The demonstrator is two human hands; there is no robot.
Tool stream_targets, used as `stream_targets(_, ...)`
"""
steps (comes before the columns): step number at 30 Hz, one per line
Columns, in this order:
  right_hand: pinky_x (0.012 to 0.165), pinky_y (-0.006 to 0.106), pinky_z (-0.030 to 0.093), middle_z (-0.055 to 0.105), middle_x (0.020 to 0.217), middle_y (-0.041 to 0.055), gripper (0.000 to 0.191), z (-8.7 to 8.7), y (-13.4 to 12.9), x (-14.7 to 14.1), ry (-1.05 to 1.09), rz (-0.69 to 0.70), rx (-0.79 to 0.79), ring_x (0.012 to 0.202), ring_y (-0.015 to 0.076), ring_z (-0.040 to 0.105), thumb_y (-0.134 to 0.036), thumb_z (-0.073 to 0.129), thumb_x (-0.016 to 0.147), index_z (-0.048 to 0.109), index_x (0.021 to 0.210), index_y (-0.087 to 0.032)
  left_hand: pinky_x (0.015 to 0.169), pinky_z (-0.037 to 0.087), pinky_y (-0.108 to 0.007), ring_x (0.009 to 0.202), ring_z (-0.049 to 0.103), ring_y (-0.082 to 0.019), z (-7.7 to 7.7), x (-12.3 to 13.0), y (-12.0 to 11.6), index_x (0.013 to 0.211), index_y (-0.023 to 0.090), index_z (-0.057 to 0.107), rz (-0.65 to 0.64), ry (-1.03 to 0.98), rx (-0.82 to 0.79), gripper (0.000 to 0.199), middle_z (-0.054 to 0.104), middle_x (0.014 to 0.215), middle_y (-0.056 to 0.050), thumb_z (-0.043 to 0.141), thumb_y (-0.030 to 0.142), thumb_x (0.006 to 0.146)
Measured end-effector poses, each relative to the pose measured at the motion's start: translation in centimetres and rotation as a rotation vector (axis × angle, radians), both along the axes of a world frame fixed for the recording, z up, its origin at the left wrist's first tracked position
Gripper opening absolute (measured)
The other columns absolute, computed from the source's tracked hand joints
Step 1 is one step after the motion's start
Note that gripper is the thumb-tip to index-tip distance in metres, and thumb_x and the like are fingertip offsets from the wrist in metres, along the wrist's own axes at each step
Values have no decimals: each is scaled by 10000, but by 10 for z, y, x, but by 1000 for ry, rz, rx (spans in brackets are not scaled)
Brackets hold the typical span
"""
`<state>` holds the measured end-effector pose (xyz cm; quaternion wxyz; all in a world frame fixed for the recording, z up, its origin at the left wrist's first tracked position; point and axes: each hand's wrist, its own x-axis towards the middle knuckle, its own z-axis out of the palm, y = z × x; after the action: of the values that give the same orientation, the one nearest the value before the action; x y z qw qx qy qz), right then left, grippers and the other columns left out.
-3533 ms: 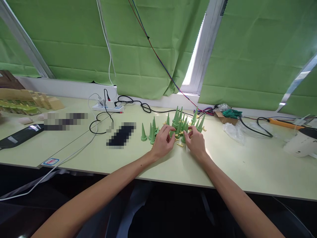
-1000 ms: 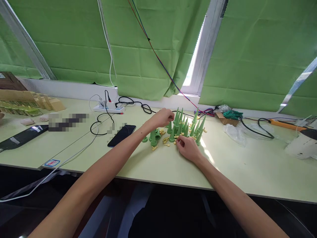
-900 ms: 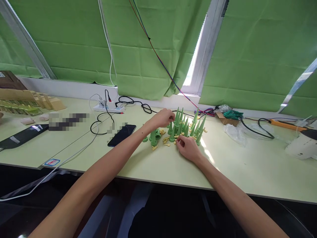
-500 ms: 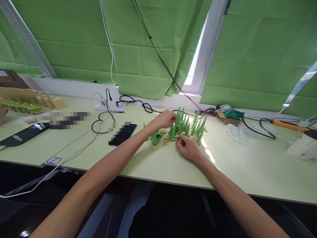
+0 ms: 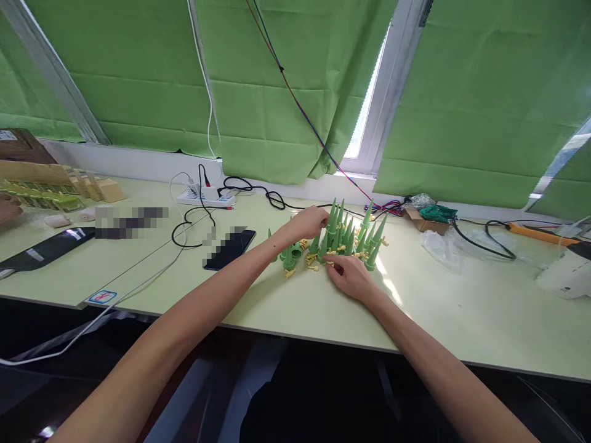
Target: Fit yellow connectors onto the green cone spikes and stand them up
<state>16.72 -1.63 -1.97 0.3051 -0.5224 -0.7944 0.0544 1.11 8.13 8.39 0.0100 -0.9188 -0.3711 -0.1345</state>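
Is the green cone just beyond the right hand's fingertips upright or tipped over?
Upright: the green cone beside the right hand has its narrow tip upward and wider base down.

Smooth plastic cones (image 5: 332,223), glossy tabletop (image 5: 438,307), creased cloth blinds (image 5: 277,123)

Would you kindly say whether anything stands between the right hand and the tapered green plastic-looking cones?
Nothing visible blocks it: the right hand is at the near edge of the tapered green cones; small yellow pieces lie around their bases.

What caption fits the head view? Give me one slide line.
Left hand and right hand among green cones and small yellow pieces on a pale tabletop.
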Motion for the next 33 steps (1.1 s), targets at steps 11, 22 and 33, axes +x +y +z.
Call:
stream_targets(11,639,268,392,689,662,30,356,1,1,-1,-55,-57,-22,617,181,596,-206,482,906,745,1146,-187,579,277,-289,694,534,-196,12,-12,-14,755,169,604,79,-69,95,174,637,770,-80,496,33,751)
stream_targets(22,591,255,385,630,611,9,251,-1,6,6,197,-108,126,543,147,536,-219,484,875,720,939,-165,594,315,-293,649,542,-186,-13,-13,-63,906,178,592,-18,-176,96,146,626,719,-45,460,154,849)
stream_targets(33,548,259,365,522,547,-28,239,4,7,11,314,-179,144,487,136,442,-264,451,902,667,943,-171,627,378,-245,610,512,-122,-41,-11,-69,912,179,587,-158,-401,67,138,575,671,13,453,190,881)
